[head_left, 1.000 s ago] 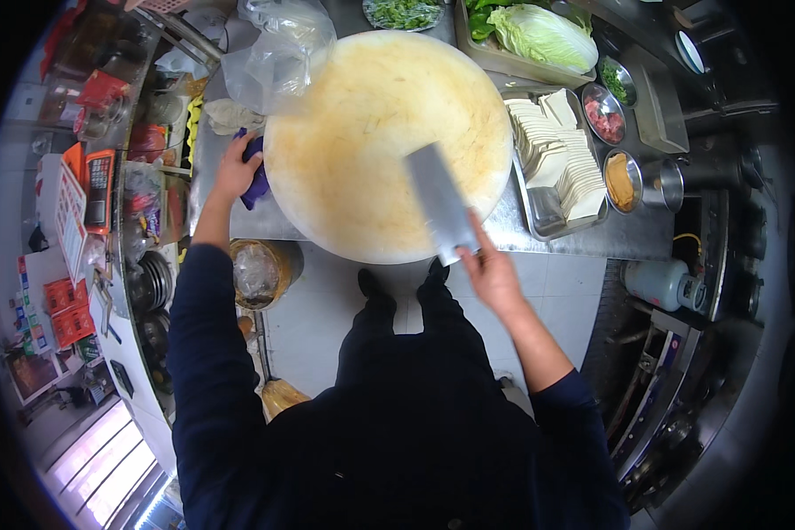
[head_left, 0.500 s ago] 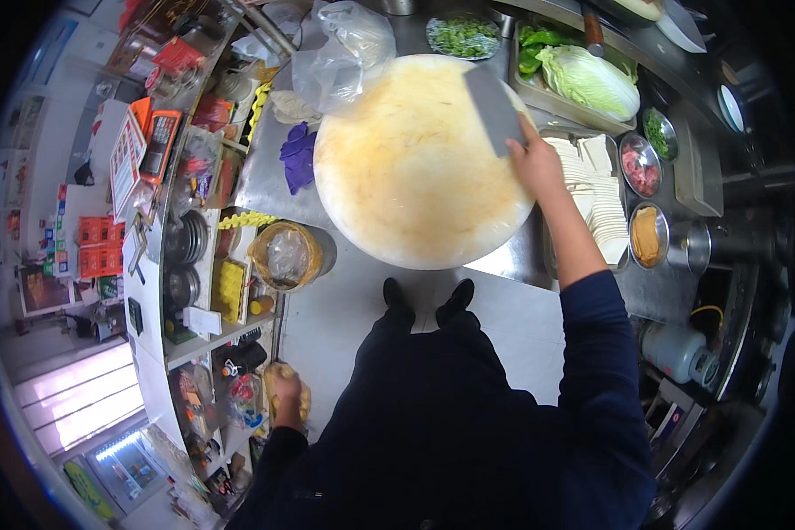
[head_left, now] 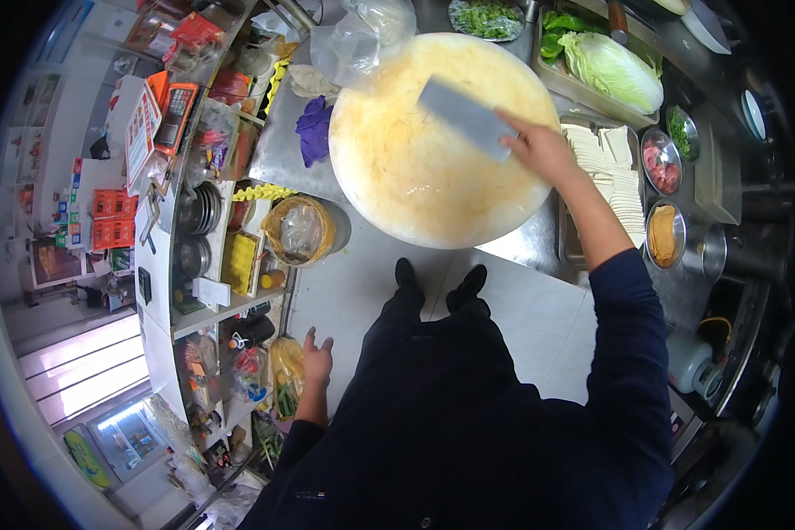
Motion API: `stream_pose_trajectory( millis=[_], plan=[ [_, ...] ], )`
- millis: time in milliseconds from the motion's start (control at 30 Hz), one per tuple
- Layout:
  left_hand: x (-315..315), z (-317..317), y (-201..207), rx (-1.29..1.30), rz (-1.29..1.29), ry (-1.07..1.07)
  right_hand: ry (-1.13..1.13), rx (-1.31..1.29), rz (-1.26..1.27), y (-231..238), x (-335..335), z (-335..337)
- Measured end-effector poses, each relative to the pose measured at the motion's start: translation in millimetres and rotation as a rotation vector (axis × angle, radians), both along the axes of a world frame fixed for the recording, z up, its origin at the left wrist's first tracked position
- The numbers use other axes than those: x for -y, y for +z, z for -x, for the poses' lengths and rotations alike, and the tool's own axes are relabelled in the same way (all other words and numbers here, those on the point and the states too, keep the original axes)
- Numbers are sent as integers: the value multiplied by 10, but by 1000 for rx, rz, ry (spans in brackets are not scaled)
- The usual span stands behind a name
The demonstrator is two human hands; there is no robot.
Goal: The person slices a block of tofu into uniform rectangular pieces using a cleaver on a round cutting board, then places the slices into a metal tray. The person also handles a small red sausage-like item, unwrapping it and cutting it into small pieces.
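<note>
A cleaver with a broad grey blade is in my right hand, its fingers wrapped round the handle. The blade is held slanting over the right half of a large round chopping board, blurred by motion; I cannot tell whether it touches the surface. The board is pale, with yellowish stains and wet spots. My left hand hangs low at my left side, empty, fingers apart. Beside it, a yellowish plastic bag with something green in it rests by the lower shelf.
On the counter's right are a tray of sliced white tofu, a Chinese cabbage in a metal tray, and small bowls of meat and chopped greens. A purple cloth and a lined bin are left of the board.
My right hand has swung the cleaver leftward from the board's right edge over its surface. My left hand has come away from the yellowish bag, and its fingers have spread.
</note>
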State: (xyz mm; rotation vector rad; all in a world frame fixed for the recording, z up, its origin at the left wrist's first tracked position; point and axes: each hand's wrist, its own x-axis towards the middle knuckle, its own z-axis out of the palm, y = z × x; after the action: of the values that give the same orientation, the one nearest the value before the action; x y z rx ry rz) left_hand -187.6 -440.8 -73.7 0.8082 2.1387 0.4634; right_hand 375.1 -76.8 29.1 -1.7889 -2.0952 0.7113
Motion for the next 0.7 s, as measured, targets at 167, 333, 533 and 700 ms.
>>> stream_pose_trajectory(
  millis=[167, 333, 533, 700],
  plan=[
    [-174, -74, -45, -78, 114, -172, -41, 92, -26, -97, 34, 356],
    [-199, 329, -401, -129, 256, -162, 56, 122, -66, 37, 201, 174],
    [-611, 901, -622, -103, 243, -156, -385, 35, 12, -42, 663, 20],
    [-1085, 942, -638, -53, 216, -239, -343, 105, 22, -7, 793, 735]
  ],
)
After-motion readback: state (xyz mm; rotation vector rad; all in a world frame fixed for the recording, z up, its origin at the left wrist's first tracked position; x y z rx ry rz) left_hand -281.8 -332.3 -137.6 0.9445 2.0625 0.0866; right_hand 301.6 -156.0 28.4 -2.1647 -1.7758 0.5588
